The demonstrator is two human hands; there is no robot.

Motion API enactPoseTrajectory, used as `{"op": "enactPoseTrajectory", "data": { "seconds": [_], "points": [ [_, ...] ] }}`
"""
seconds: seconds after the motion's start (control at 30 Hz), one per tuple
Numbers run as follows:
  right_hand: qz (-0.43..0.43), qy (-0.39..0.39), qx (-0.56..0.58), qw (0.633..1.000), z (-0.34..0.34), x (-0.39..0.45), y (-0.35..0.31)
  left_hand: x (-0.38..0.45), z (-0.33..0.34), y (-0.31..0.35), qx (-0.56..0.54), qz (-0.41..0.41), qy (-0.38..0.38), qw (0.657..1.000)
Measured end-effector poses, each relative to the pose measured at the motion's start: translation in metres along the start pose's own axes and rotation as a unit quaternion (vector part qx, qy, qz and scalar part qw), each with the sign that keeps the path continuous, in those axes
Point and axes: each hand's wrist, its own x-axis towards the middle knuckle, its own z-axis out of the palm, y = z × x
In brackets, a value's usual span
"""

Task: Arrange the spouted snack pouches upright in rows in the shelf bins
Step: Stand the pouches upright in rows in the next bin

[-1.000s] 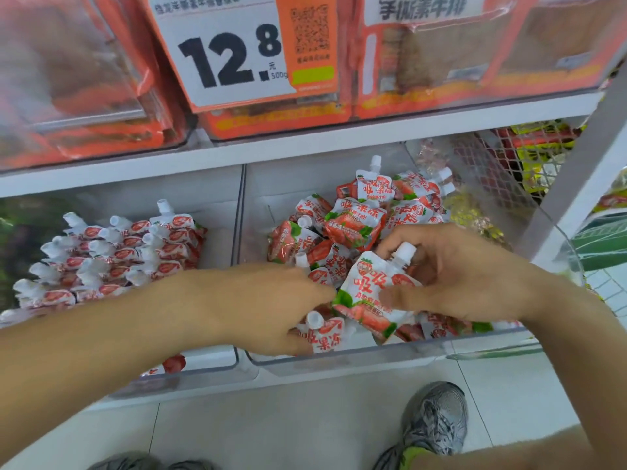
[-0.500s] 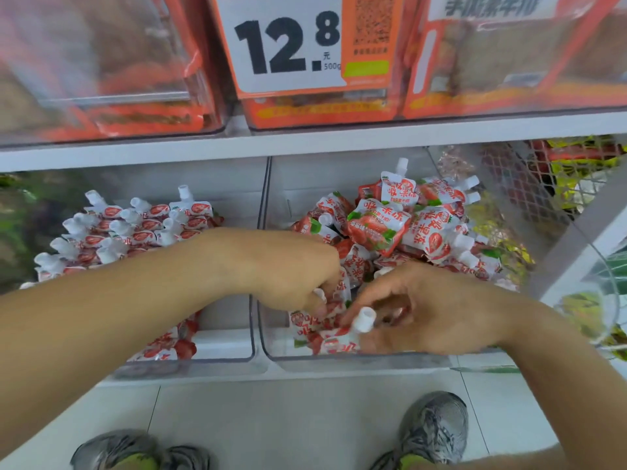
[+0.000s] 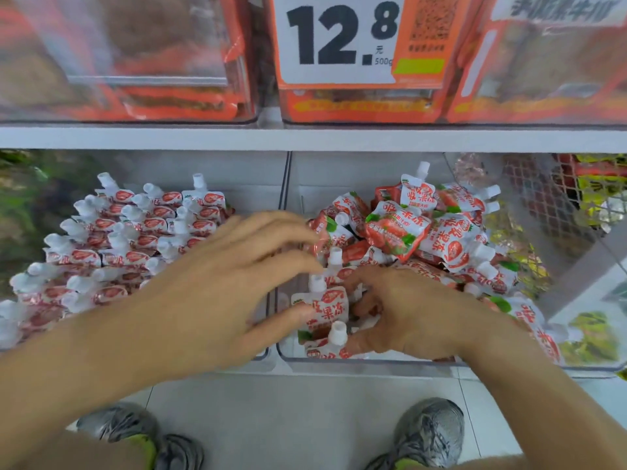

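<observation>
Left hand (image 3: 217, 293): fingers spread, touching upright pouch (image 3: 324, 308) at front of right bin (image 3: 373, 362). Right hand (image 3: 410, 317): fingers curled among pouches; grip cannot be told. Step: standing a front row. Next: draw from loose heap (image 3: 424, 228) behind. Left bin (image 3: 268, 352): rows (image 3: 135, 232) done.

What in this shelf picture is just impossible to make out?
- Head view: the front of the right bin is hidden behind the right hand, so what its fingers hold is unclear.
- The left hand is motion-blurred and covers part of the left bin.
- The upper-shelf packages are blurred.
- The price sign is cut off by the top edge.
</observation>
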Motion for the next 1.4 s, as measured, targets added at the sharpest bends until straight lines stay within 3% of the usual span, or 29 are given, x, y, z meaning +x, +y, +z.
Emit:
{"op": "enactPoseTrajectory", "data": {
  "seconds": [0.13, 0.27, 0.43, 0.6, 0.77, 0.87, 0.93, 1.03, 1.13, 1.2, 1.3, 1.33, 1.4],
  "points": [
    [0.002, -0.038, 0.045, 0.998, -0.002, 0.002, -0.005, -0.026, 0.019, -0.002, -0.054, -0.132, -0.013, 0.990],
    [-0.007, -0.026, 0.021, 0.999, -0.003, 0.011, -0.006, -0.038, 0.051, 0.009, -0.151, -0.163, 0.013, 0.975],
    [-0.039, 0.004, -0.040, 0.998, 0.006, 0.016, -0.014, -0.040, 0.064, 0.005, -0.196, -0.156, 0.047, 0.967],
    [-0.056, -0.019, 0.049, 0.997, 0.005, 0.014, -0.010, -0.041, 0.066, 0.003, -0.218, -0.154, 0.063, 0.962],
    [-0.081, -0.074, -0.049, 0.993, 0.004, 0.015, -0.017, -0.039, 0.063, 0.004, -0.223, -0.153, 0.055, 0.961],
    [-0.086, -0.080, -0.117, 0.986, 0.001, 0.014, -0.017, -0.041, 0.061, 0.010, -0.137, -0.151, 0.023, 0.979],
    [-0.077, -0.105, -0.062, 0.989, 0.000, 0.009, -0.012, -0.041, 0.057, 0.015, -0.067, -0.134, 0.042, 0.988],
    [-0.039, -0.122, 0.074, 0.989, -0.001, 0.002, -0.006, -0.028, 0.047, 0.024, -0.051, -0.055, 0.092, 0.993],
    [-0.059, -0.090, 0.097, 0.990, 0.001, 0.002, -0.006, -0.009, 0.052, 0.030, 0.056, 0.014, 0.002, 0.998],
    [-0.059, -0.091, 0.110, 0.988, 0.001, 0.001, -0.005, -0.001, 0.058, 0.034, 0.124, 0.009, -0.072, 0.990],
    [-0.026, -0.078, 0.128, 0.988, -0.012, -0.008, 0.002, 0.002, 0.062, 0.035, 0.136, 0.018, -0.076, 0.988],
    [-0.021, -0.033, 0.146, 0.989, -0.020, -0.010, 0.004, 0.001, 0.062, 0.033, 0.135, 0.026, -0.066, 0.988],
    [-0.033, 0.130, 0.166, 0.977, -0.033, -0.010, 0.006, 0.000, 0.063, 0.028, 0.142, 0.039, -0.045, 0.988]
  ]
}}
